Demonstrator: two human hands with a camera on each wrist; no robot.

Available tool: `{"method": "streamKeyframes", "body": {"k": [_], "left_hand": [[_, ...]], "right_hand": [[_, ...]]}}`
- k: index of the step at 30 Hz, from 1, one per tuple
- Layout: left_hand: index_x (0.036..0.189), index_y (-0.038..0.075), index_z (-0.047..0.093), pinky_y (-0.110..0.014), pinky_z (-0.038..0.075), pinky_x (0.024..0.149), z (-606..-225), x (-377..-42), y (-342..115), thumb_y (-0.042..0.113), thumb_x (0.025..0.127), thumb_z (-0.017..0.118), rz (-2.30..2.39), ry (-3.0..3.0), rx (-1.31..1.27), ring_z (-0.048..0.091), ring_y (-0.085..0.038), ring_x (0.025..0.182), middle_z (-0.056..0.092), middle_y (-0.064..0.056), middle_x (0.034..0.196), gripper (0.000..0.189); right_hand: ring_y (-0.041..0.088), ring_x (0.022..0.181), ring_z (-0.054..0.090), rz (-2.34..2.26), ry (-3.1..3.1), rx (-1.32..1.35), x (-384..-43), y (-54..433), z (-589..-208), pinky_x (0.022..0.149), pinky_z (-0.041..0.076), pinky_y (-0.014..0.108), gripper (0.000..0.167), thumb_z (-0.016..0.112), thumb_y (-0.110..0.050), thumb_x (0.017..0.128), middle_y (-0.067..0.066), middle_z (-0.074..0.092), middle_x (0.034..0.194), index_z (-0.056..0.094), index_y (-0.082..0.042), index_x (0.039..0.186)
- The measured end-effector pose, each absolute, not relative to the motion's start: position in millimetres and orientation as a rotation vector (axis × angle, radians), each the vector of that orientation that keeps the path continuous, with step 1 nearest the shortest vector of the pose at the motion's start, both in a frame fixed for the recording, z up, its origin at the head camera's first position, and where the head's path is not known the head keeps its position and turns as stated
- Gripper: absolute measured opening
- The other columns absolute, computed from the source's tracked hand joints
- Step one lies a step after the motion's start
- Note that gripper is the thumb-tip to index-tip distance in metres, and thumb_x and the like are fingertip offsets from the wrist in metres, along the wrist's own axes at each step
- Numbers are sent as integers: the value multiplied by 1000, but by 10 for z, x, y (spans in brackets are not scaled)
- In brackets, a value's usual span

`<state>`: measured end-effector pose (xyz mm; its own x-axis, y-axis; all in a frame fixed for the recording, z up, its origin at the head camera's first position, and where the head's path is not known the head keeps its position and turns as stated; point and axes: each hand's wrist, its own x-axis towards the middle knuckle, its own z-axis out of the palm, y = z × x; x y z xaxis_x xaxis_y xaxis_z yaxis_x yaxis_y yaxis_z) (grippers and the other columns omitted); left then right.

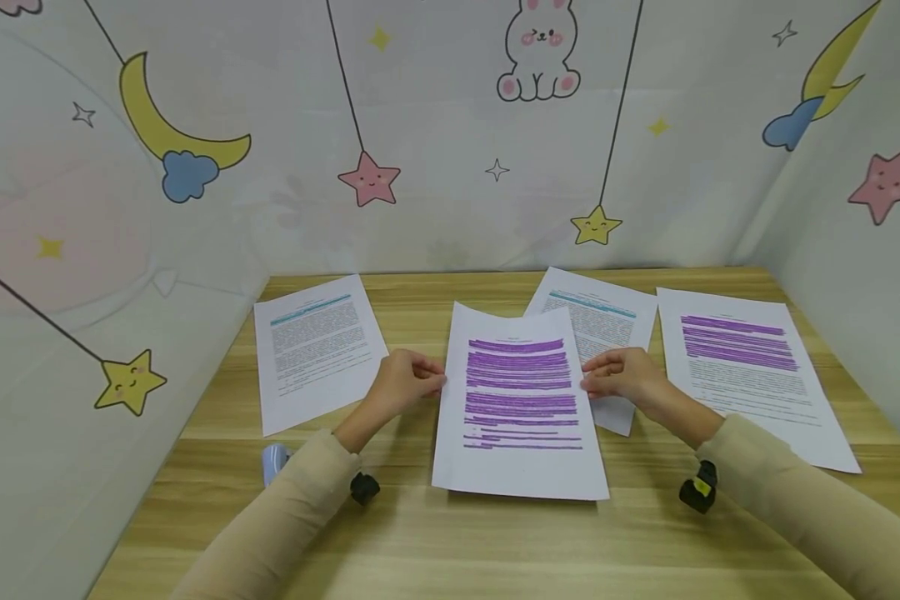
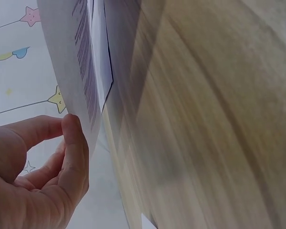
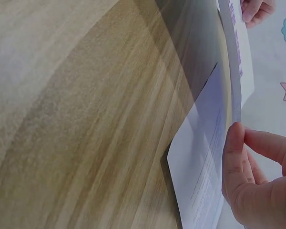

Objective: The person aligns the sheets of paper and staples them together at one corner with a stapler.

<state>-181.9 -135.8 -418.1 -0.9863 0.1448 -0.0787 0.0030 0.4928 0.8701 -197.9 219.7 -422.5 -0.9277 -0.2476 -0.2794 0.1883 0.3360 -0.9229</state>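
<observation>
Holding the purple-marked sheet (image 1: 521,400) in front of the torso, with a thumb-and-finger pinch from the left hand (image 1: 397,379) on 1 long edge and a matching pinch from the right hand (image 1: 630,379) on the other. Gripped only at the margins, presumably to leave the purple lines uncovered; gripped opposite each other near mid-height, probably to share the weight and prevent folding. Slightly bowed along the top edge, perhaps from light inward pressure. Raised above the wooden table (image 1: 525,550), judging by the shadow underneath and the gap seen from both wrists.

Next outward, to the rear sheet (image 1: 607,325) with blue-marked top lines, lying askew and partly covered from the head view by the lifted page. Farther right, to the right sheet (image 1: 746,392), purple in its upper lines only, almost corner to corner with the rear sheet. Near the left hand, to the left sheet (image 1: 318,354), also blue at the top. Laid out as 3 separate pages, seemingly to show each heading. Beside the left sleeve (image 1: 270,525), down to a pale blue object (image 1: 273,462), too hidden to identify.
</observation>
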Motion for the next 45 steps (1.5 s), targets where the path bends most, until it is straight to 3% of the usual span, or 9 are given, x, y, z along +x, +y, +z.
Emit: {"method": "streamKeyframes", "body": {"k": [27,45], "left_hand": [[90,-3,74,-35,61,69,-4257,-1737,-1354,2,88,75,1492,2596,127,72,-26,75,72,-9,80,5],[89,-2,74,-33,61,67,-4283,-1731,-1350,2,88,75,1497,2581,149,72,-21,72,72,-9,80,5]], "right_hand": [[19,73,71,-1580,2250,-16,-1921,2157,-4301,71,60,32,36,74,-2,89,8,72,84,59,15,117],[21,74,72,-1562,2259,-30,-1875,2170,-4286,72,60,36,35,74,-2,89,8,73,85,60,15,116]]}}
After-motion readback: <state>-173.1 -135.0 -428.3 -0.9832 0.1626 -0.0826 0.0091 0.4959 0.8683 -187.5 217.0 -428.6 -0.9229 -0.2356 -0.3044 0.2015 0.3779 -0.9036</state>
